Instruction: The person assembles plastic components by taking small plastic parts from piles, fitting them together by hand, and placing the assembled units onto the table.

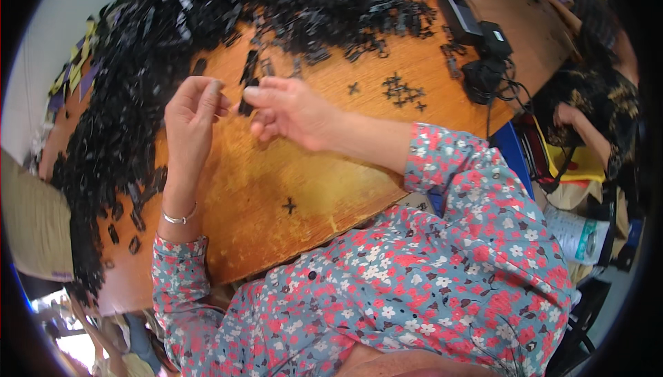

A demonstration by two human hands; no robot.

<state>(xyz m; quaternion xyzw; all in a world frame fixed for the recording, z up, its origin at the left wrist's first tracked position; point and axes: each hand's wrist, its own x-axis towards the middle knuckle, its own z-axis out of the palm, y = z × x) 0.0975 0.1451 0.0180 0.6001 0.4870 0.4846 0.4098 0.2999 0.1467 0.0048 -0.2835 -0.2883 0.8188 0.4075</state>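
Note:
My left hand [193,111] is raised over the wooden table with thumb and fingertips pinched together. Whatever is between them, if anything, is too small to make out. Just to its right, my right hand [297,111] closes its thumb and fingers on a short black plastic piece [246,102]. The two hands are close but apart. Beyond the fingers, another dark elongated piece [250,66] shows against the wood. A single small black cross-shaped piece [290,205] lies nearer to me. Several more black crosses [402,91] are grouped to the right of my hands.
A large heap of black plastic pieces [117,87] curves round the table's left and far sides. At the far right sit a black boxy device [460,16] and coiled cables [483,80]. Another person [601,107] is at the right, beside a white tub [577,235].

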